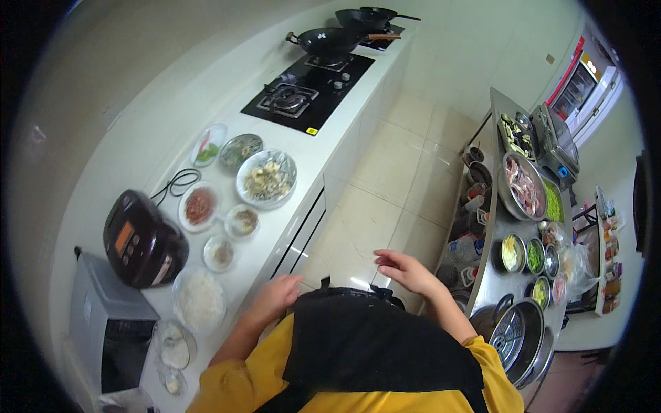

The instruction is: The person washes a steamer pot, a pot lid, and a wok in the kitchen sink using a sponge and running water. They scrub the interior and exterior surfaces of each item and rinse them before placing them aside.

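Observation:
My left hand (279,295) hangs in the air beside the white counter's edge, fingers loosely curled, with no object visible in it. My right hand (405,269) is raised over the tiled floor, its fingers apart and holding nothing. On the counter left of me are a bowl of reddish minced food (200,206), a film-covered bowl of pale pieces (268,178), a small bowl with brownish contents (242,222) and a large bowl of white food (199,300). At right, a steel table (484,268) holds a steel bowl of raw meat pieces (522,186).
Ahead left are a gas hob (310,93) and a black wok (330,42). A dark rice cooker (144,240) stands near the wall. A steamer pot (508,338) is at my right, near small steel bowls of chopped vegetables (535,255). Tiled floor (382,206) runs between counter and table.

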Tool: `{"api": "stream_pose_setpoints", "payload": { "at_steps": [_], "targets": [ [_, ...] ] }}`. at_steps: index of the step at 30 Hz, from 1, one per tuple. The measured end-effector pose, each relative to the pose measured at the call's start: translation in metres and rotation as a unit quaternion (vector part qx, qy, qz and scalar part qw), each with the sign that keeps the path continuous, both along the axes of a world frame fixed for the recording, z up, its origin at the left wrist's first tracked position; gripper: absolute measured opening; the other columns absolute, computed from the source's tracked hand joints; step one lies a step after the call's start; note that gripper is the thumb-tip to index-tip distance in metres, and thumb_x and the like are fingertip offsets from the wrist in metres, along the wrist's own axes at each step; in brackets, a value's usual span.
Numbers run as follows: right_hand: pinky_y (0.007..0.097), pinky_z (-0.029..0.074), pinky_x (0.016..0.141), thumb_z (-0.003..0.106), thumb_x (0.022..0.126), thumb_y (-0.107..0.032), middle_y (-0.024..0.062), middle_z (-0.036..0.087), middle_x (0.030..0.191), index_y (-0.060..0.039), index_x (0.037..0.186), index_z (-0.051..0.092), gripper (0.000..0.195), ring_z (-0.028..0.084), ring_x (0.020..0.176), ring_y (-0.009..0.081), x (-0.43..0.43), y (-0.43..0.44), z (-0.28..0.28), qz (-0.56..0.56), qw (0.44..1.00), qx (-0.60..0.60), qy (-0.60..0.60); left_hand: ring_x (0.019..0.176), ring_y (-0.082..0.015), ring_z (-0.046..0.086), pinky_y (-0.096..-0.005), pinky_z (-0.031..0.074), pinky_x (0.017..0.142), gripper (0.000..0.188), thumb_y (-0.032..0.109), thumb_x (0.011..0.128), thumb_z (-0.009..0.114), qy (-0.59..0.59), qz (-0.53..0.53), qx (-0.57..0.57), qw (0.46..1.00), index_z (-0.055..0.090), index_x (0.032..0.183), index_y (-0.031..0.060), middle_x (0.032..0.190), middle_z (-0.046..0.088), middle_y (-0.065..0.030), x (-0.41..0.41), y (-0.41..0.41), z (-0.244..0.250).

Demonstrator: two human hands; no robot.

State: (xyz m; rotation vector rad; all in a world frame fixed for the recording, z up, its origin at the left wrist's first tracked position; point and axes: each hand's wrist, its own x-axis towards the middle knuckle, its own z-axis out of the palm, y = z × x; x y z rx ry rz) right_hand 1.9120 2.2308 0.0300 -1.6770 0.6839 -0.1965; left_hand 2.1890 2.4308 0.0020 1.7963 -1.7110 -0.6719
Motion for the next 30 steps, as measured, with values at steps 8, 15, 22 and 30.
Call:
{"api": "stream_pose_setpoints", "payload": {
  "at_steps": [8,15,22,30],
  "targets": [
    [0.0276,0.043,0.087,0.057,0.087,-0.015,0.0084,0.058,0.107,-0.0031,0.124,0.046,0.040,0.055,0.099,0.0150,-0.077,-0.126,-0.020,-0.285,0.956,0.064,0.003,0.096,-0.0305,0.055,-0.0353,0.044,0.083,0.030,0.014,0.085,0.051,0.057,-0.138,-0.023,0.988,0.054,0.112,0.0017,0.104,0.058,-0.0158,0.005,-0.280,0.028],
    [0.0274,0.045,0.081,0.054,0.089,-0.014,0.0054,0.059,0.106,-0.0043,0.124,0.046,0.038,0.056,0.095,0.0151,-0.133,-0.294,-0.039,-0.381,0.913,0.145,-0.012,0.091,-0.0258,0.058,-0.0327,0.047,0.080,0.029,0.010,0.085,0.052,0.075,-0.208,-0.047,0.974,0.054,0.113,0.0028,0.102,0.058,-0.0145,-0.031,-0.512,0.025],
    [0.0279,0.046,0.080,0.055,0.089,-0.016,0.0078,0.059,0.104,-0.0024,0.121,0.047,0.036,0.057,0.093,0.0153,-0.104,-0.565,0.013,-0.384,0.905,0.108,-0.146,0.095,-0.0199,0.058,-0.0306,0.046,0.083,0.028,0.009,0.087,0.051,0.119,-0.103,0.007,0.988,0.054,0.114,0.0030,0.104,0.060,-0.0112,-0.017,-0.680,0.052],
    [0.0311,0.046,0.083,0.050,0.091,-0.018,0.0075,0.058,0.105,-0.0043,0.120,0.048,0.032,0.057,0.095,0.0171,0.008,-0.790,0.031,-0.211,0.956,0.138,-0.150,0.095,-0.0148,0.057,-0.0270,0.045,0.084,0.025,0.008,0.088,0.049,0.325,0.138,-0.023,0.935,0.056,0.112,0.0031,0.102,0.062,-0.0072,0.091,-0.825,0.092]
  ]
}}
